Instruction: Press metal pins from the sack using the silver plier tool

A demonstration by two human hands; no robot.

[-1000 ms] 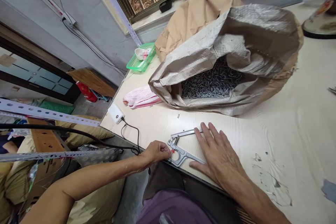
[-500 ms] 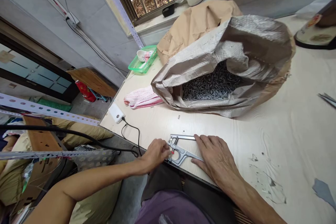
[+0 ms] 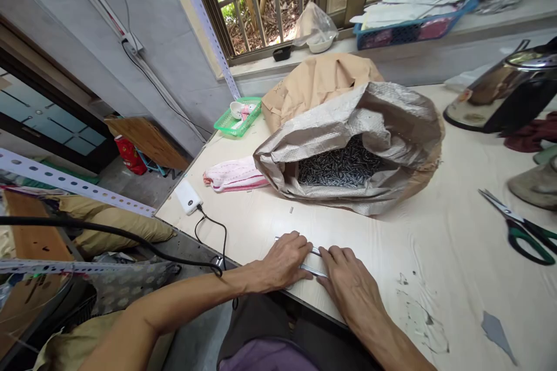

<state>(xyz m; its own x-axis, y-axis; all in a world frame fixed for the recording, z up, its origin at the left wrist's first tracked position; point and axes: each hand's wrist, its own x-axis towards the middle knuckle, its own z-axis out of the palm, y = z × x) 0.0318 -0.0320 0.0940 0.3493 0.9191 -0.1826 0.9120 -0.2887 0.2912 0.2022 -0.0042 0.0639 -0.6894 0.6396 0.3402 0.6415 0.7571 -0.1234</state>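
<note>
A grey metal hand tool with two long arms (image 3: 314, 271) lies on the wooden tabletop (image 3: 435, 232) near its front edge. My left hand (image 3: 285, 261) is closed over the tool's head end, hiding its spring and curved frame. Around the far ends of both arms, my right hand (image 3: 354, 284) is closed, thumb on the near side and fingers on the far side. Between the hands only short stretches of the two arms show. Beyond them stands an open woven sack (image 3: 404, 174) holding many small dark metal springs or screw-like pieces (image 3: 337, 165).
Left of the sack lie a pink-white towel (image 3: 235, 175), a white power bank (image 3: 188, 196) with a black cable, and a green basket (image 3: 224, 122). On the right are scissors (image 3: 517, 223), an electric kettle (image 3: 487, 93) and a grey scrap (image 3: 496, 330).
My left hand has moved from beside the tool's spring end to over its head, covering it. My right hand has closed round the arms. The view has tilted up and shifted right.
</note>
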